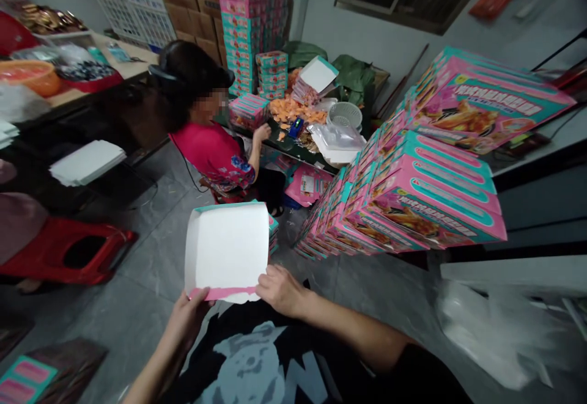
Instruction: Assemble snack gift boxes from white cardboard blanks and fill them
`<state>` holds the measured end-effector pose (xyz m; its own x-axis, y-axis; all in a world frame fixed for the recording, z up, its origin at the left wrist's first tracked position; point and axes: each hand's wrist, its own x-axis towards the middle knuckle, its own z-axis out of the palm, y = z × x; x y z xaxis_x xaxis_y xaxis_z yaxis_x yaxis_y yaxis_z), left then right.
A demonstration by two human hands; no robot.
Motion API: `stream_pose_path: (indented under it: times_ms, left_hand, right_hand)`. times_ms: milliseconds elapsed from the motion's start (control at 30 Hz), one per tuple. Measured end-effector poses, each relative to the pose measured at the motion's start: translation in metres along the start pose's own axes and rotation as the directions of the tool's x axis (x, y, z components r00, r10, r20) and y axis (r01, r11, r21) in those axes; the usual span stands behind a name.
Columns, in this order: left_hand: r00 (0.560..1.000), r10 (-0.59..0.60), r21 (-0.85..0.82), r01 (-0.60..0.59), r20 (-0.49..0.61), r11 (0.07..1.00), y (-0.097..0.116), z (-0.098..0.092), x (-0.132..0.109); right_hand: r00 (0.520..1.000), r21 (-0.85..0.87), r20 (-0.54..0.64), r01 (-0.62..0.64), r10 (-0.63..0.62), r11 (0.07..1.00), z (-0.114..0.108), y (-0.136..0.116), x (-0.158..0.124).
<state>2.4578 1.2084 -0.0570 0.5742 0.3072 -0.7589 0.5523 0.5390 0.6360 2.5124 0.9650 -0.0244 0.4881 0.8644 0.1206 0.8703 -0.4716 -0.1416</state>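
Note:
I hold a flat unfolded carton blank [227, 248], white side up, with teal and pink edges, over my lap. My left hand [189, 318] grips its near left corner, fingers closed on the pink edge. My right hand [279, 291] pinches the near right edge, fingers curled. A small stack of finished pink and teal boxes [273, 231] shows just behind the blank.
A tall stack of pink and teal boxes [413, 172] stands at my right. A seated person in a red top [213, 150] works at a table with orange snacks [293, 113]. A red stool [68, 251] and white blanks [87, 162] are left.

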Motion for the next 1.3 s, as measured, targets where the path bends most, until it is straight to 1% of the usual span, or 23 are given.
stream_pose_path:
  times_ms: [67, 133, 200, 233, 267, 300, 333, 367, 400, 433, 467, 500, 533, 567, 600, 700, 767, 833, 900, 1033, 1100, 1167, 1300]
  left_hand:
    - [0.999, -0.001, -0.081, -0.002, -0.038, 0.997, 0.001, 0.005, 0.006]
    - [0.998, 0.047, -0.144, -0.054, -0.051, 0.988, 0.004, 0.009, 0.011]
    - [0.993, 0.101, -0.177, -0.109, -0.053, 0.978, 0.009, 0.01, 0.013]
    - [0.991, 0.125, -0.186, -0.133, -0.058, 0.973, 0.012, 0.01, 0.014]
    - [0.987, 0.143, -0.19, -0.153, -0.067, 0.97, 0.014, 0.011, 0.013]
    - [0.985, 0.155, -0.187, -0.166, -0.072, 0.968, 0.016, 0.011, 0.013]
    - [0.984, 0.163, -0.18, -0.174, -0.076, 0.968, 0.016, 0.011, 0.012]
    - [0.984, 0.165, -0.169, -0.175, -0.074, 0.97, 0.014, 0.012, 0.011]
    - [0.985, 0.162, -0.156, -0.17, -0.068, 0.973, 0.012, 0.013, 0.01]
    - [0.986, 0.155, -0.143, -0.162, -0.057, 0.976, 0.009, 0.014, 0.009]
    - [0.988, 0.146, -0.135, -0.151, -0.041, 0.979, 0.005, 0.017, 0.009]
    - [0.991, 0.133, -0.132, -0.136, -0.026, 0.982, 0.001, 0.019, 0.008]
    - [0.993, 0.115, -0.136, -0.115, -0.013, 0.984, -0.003, 0.021, 0.007]
    - [0.995, 0.096, -0.142, -0.095, 0.001, 0.985, -0.006, 0.023, 0.006]
    - [0.997, 0.08, -0.15, -0.078, 0.01, 0.986, -0.008, 0.024, 0.006]
    - [0.997, 0.071, -0.154, -0.063, 0.043, 0.986, -0.011, 0.023, 0.007]
    - [0.993, 0.103, -0.14, -0.094, 0.06, 0.986, -0.011, 0.018, 0.008]
    - [0.988, 0.146, -0.122, -0.139, 0.054, 0.983, -0.012, 0.015, 0.01]
    - [0.985, 0.172, -0.111, -0.168, 0.025, 0.979, -0.014, 0.013, 0.012]
    - [0.99, 0.131, -0.151, -0.136, -0.042, 0.979, -0.015, 0.016, 0.019]
    - [0.993, 0.101, -0.17, -0.11, -0.063, 0.979, -0.012, 0.018, 0.022]
    - [0.994, 0.08, -0.18, -0.091, -0.069, 0.979, -0.008, 0.021, 0.025]
    - [0.997, 0.065, -0.193, -0.073, -0.048, 0.978, -0.006, 0.022, 0.03]
  right_hand:
    - [0.999, 0.027, -0.006, -0.045, 0.045, 0.999, -0.002, 0.001, 0.002]
    - [0.995, 0.101, -0.049, -0.085, 0.09, 0.991, -0.006, 0.004, 0.002]
    - [0.976, 0.214, -0.157, -0.119, 0.154, 0.97, -0.01, 0.007, 0.0]
    - [0.948, 0.279, -0.238, -0.143, 0.212, 0.95, -0.012, 0.009, -0.002]
    - [0.895, 0.354, -0.325, -0.184, 0.304, 0.917, -0.013, 0.01, -0.004]
    - [0.811, 0.448, -0.396, -0.24, 0.431, 0.861, -0.013, 0.012, -0.005]
    - [0.702, 0.563, -0.425, -0.289, 0.572, 0.774, -0.013, 0.013, -0.006]
    - [0.599, 0.69, -0.391, -0.311, 0.698, 0.654, -0.013, 0.013, -0.005]
    - [0.536, 0.807, -0.3, -0.299, 0.789, 0.51, -0.011, 0.014, -0.004]
    - [0.534, 0.898, -0.171, -0.262, 0.828, 0.354, -0.01, 0.013, -0.002]
    - [0.577, 0.954, -0.046, -0.217, 0.816, 0.208, -0.008, 0.012, 0.001]
    - [0.636, 0.979, 0.049, -0.185, 0.77, 0.091, -0.006, 0.011, 0.003]
    - [0.677, 0.985, 0.107, -0.171, 0.729, 0.015, -0.004, 0.008, 0.005]
    - [0.687, 0.984, 0.137, -0.177, 0.713, -0.019, -0.001, 0.005, 0.006]
    - [0.674, 0.98, 0.148, -0.199, 0.723, -0.016, 0.001, 0.002, 0.006]
    - [0.598, 0.94, 0.165, -0.337, 0.784, 0.06, 0.006, -0.007, 0.0]
    - [0.57, 0.892, 0.211, -0.444, 0.794, 0.082, 0.006, -0.01, -0.004]
    - [0.558, 0.85, 0.24, -0.516, 0.794, 0.106, 0.005, -0.013, -0.006]
    - [0.593, 0.828, 0.221, -0.533, 0.775, 0.172, 0.002, -0.017, -0.005]
    - [0.769, 0.834, 0.096, -0.409, 0.632, 0.371, -0.001, -0.023, 0.0]
    - [0.834, 0.832, 0.034, -0.329, 0.551, 0.447, 0.001, -0.024, 0.0]
    - [0.854, 0.823, -0.013, -0.286, 0.52, 0.491, 0.005, -0.025, -0.001]
    - [0.806, 0.803, -0.029, -0.333, 0.591, 0.494, 0.01, -0.024, -0.005]
